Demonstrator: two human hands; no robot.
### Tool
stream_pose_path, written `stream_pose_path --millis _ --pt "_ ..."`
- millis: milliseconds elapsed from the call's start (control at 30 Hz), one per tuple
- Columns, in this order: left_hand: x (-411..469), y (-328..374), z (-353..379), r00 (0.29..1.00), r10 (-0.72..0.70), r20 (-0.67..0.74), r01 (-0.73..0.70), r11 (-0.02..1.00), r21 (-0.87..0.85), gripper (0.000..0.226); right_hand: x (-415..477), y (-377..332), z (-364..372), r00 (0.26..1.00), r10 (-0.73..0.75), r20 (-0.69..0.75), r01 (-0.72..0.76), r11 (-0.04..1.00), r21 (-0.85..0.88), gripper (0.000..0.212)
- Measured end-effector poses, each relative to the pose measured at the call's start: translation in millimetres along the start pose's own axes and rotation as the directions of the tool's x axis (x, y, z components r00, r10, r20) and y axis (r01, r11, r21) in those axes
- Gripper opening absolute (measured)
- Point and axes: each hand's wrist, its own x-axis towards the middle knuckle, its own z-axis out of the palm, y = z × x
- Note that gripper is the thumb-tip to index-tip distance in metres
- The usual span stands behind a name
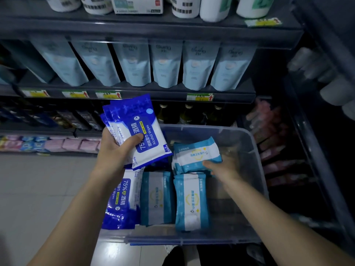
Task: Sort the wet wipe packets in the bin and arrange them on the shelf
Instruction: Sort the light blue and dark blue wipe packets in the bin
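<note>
Left hand (115, 148) is gripping a fanned stack of dark-blue alcohol wipe packets (142, 133), thumb pressing on the front one, stack lifted above the far-left corner of the bin. Right hand (222, 166) is reaching down into the bin, fingers closing around the near edge of a light-blue wipe packet (196, 155); fingertips are hidden behind it, so the grip is only partly showing.

Clear plastic bin (257, 150) is sitting on the floor just in front of the shelf. Inside: one more dark-blue packet (123, 196) lying at the left wall, partly under the left forearm; a light-blue packet in the middle (155, 200); another light-blue packet (192, 202) just right of it, touching. The right part of the bin floor is dim and hard to read.

Shelf (134, 93) behind is holding a row of pale-blue pouches (165, 64), yellow price tags (199, 97) on its edge. Lower level is dark; bottle tops (189, 110) are barely showing. White containers (184, 6) at the top are cut off by the frame. Pink packs (73, 144) are lining the lowest row at left.
</note>
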Motion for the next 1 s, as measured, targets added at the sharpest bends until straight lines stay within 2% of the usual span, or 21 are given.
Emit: stream_pose_path --millis 133,200,333,433,500,567,667,867,1000 --pt "-1 1 2 1.000 -0.013 0.012 0.013 1.000 0.015 0.048 8 6 -2 0.996 -0.084 0.007 0.083 0.972 -0.218 0.025" --pt "-1 0 4 1.000 -0.010 0.007 0.010 1.000 0.014 0.044 7 4 -3 0.995 -0.102 0.011 0.101 0.949 -0.299 0.027" --pt "-5 -3 16 0.998 -0.002 0.059 0.002 1.000 0.002 0.037 -2 -12 -14 0.967 -0.242 -0.078 0.179 0.865 -0.468 0.046" --pt "-7 -9 27 0.991 -0.035 0.128 0.033 0.999 0.015 0.046 -23 -46 -24 0.924 -0.373 -0.084 0.336 0.897 -0.288 0.054" --pt "-8 -12 34 0.985 -0.053 0.162 0.049 0.998 0.029 0.049 -42 -70 -24 0.926 -0.368 0.082 0.372 0.926 -0.055 0.052" --pt "-12 -14 42 0.975 -0.069 0.209 0.059 0.997 0.053 0.046 -60 -88 -19 0.902 -0.318 0.293 0.274 0.944 0.181 0.053" --pt "-22 -15 56 0.951 -0.094 0.295 0.070 0.994 0.089 0.041 -74 -92 -10 0.852 -0.220 0.476 0.081 0.952 0.295 0.046" --pt "-32 -16 76 0.854 -0.247 0.458 0.207 0.969 0.137 0.021 -73 -68 -6 0.886 -0.196 0.421 0.047 0.940 0.338 0.039" --pt "-31 -14 80 0.823 -0.298 0.483 0.238 0.954 0.183 0.023 -73 -63 -15 0.896 -0.181 0.405 -0.003 0.911 0.413 0.037"
